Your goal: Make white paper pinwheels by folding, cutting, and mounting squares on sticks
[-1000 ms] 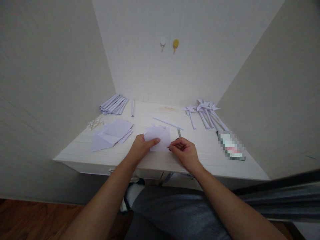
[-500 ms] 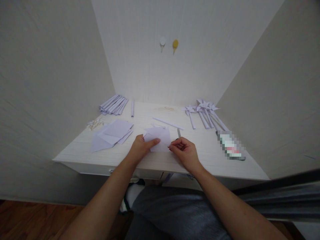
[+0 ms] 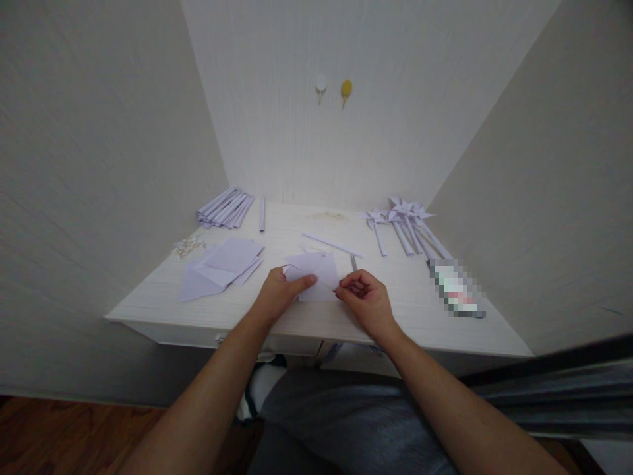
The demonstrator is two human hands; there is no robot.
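Note:
A square white sheet of paper lies under my fingers near the front of the white table. My left hand grips its left side, thumb pressed flat on top. At the sheet's lower right corner, my right hand has thumb and fingertips pinched together on the paper's edge. A slim grey metal blade sticks out just beyond my right hand; its other end is hidden. Behind the sheet lies a thin rolled paper stick.
At left are loose paper sheets, small pale pieces, a pile of paper tubes and a single tube. Several paper pinwheels rest at the back right, near a phone-like blurred object. Walls enclose the table.
Both hands keep their grip and hardly move. The sheet's upper left edge has shifted slightly, and my right fingertips have moved a touch to the right.

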